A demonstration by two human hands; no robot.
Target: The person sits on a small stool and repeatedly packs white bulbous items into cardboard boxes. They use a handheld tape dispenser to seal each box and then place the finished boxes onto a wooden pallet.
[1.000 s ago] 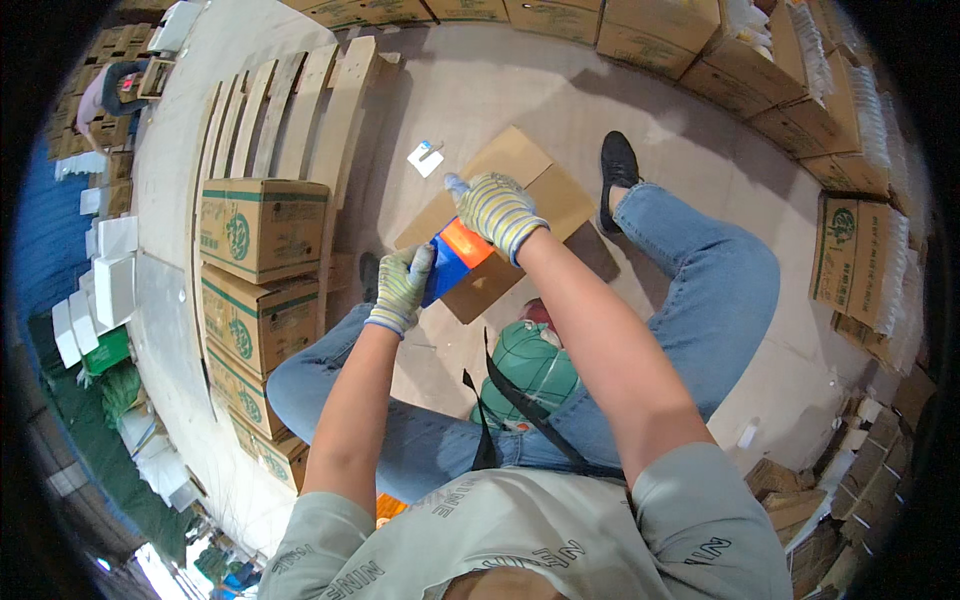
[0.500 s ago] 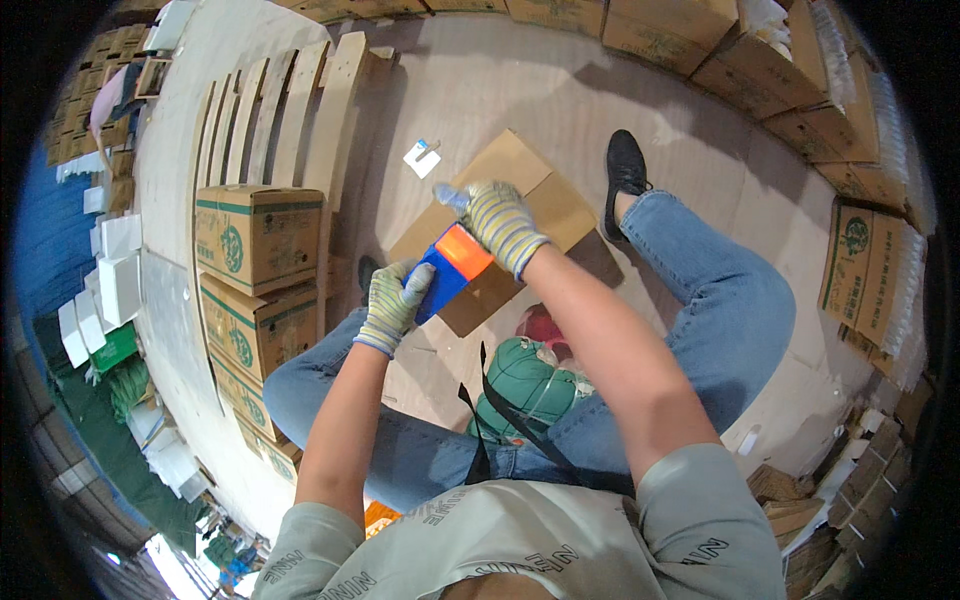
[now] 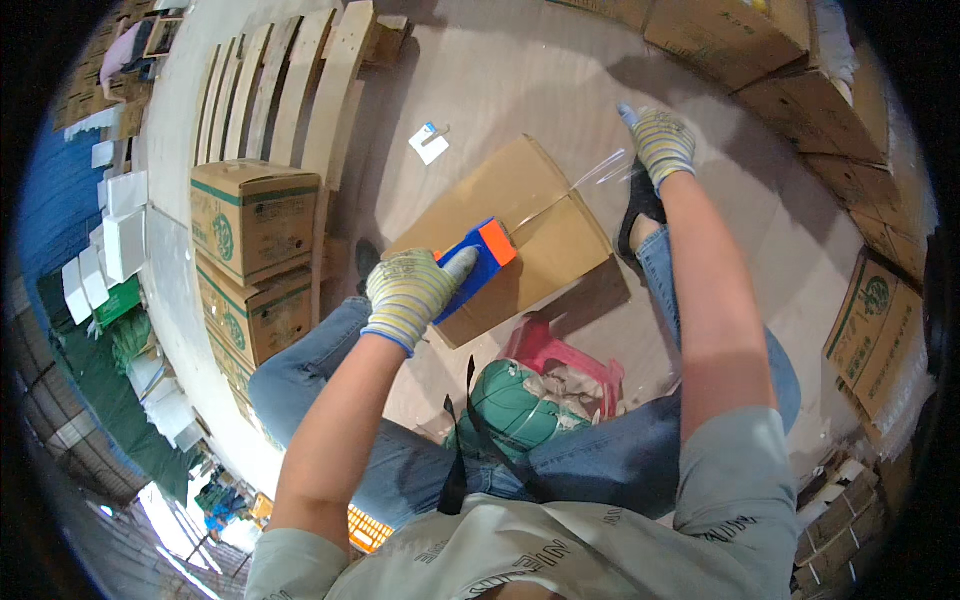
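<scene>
A closed brown carton (image 3: 555,215) lies tilted on the floor between my legs. My left hand (image 3: 412,290), in a striped work glove, is wrapped round a blue tape dispenser (image 3: 470,268) with an orange end, held over the carton's near left part. Past the carton's far right side, my gloved right hand (image 3: 665,147) is raised near my shoe, its fingers partly hidden, one bluish fingertip sticking out. A shiny strip of clear tape (image 3: 600,170) stretches from the carton's top seam toward this hand. Its grip looks closed on the tape's end.
A wooden pallet (image 3: 290,90) and stacked cartons (image 3: 255,225) stand on the left. More cartons (image 3: 735,40) line the right side. A white card (image 3: 428,145) lies beyond the carton. Near my lap are a green bundle (image 3: 515,405) and a pink plastic stool (image 3: 565,355).
My right hand has swung away from the dispenser to the far right, and a clear tape strip now shows. The dispenser has moved slightly right. The pink stool is more exposed.
</scene>
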